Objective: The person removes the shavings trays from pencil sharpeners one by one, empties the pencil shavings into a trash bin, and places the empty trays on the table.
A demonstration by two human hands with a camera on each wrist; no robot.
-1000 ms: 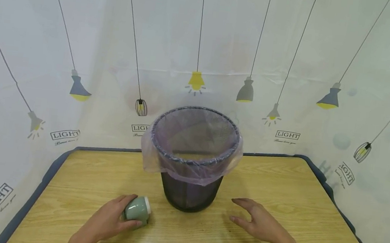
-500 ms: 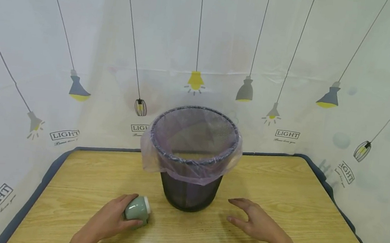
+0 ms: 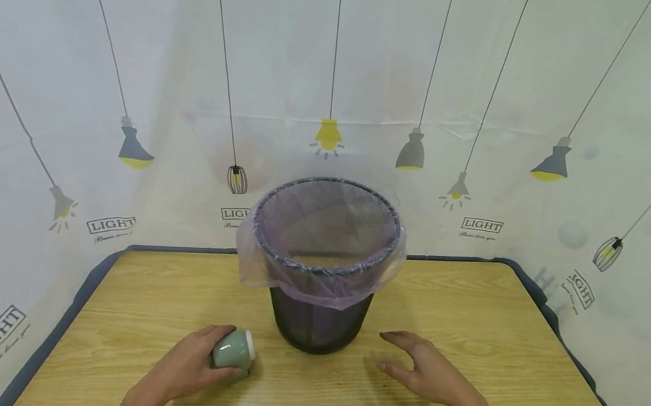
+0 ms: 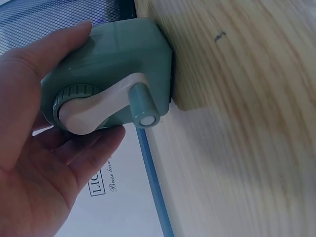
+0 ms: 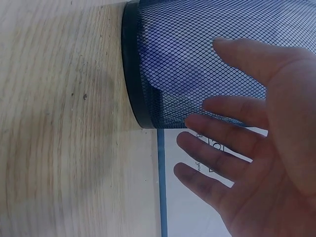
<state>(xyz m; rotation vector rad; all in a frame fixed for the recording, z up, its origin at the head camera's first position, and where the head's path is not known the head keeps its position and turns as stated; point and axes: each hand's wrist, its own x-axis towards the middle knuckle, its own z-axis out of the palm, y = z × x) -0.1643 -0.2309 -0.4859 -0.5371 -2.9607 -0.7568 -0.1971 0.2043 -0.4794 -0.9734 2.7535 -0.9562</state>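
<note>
- While the left hand (image 3: 180, 366) grips a green cranked gadget (image 3: 234, 349) at the near left, the right hand (image 3: 433, 373), fingers spread, hovers near right.
- Table (image 3: 310, 389): yellowish wood grain (glossy at the near edge), blue border (image 3: 175, 250) behind.
- Mesh basket (image 3: 318, 323): upright, farther back, purple-lined.
- White sheeting (image 3: 378, 55): lamp-printed, enclosing left, far and right.

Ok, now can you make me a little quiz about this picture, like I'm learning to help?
1. Which hand holds the green cranked gadget?
2. Fill the gap: the purplish bag folds over the bin's ____.
3. True or false: there is a gap between the right hand and the bin.

Key: 1. The left hand. 2. Rim. 3. True.
</note>
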